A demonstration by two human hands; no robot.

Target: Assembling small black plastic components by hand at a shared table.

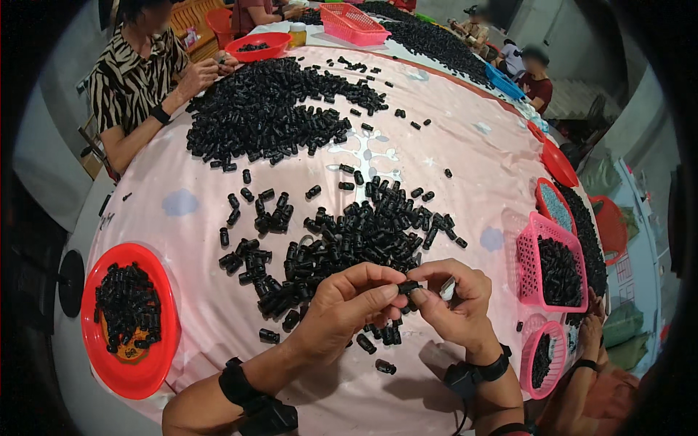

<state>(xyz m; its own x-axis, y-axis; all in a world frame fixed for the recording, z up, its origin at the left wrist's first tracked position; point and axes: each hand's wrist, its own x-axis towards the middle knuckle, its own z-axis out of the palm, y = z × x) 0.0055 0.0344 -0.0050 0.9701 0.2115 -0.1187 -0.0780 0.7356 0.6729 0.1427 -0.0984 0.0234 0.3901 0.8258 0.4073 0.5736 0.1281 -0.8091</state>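
Just in front of me, over the near edge of a heap of small black cylindrical parts, both hands meet. My left hand pinches one black cylindrical part between thumb and forefinger. Closed on the other end of that same part is my right hand, its thumb and forefinger nearly touching the left fingertips. A small white piece shows at the right hand's fingers; whether it is worn or held I cannot tell. A few loose black parts lie below the hands on the pink cloth.
A red plate with black parts stands at left. Pink baskets of parts line the right side, beside a red dish of bluish pieces. Beyond lies a larger black pile. Another person's hands work at far left; others sit around.
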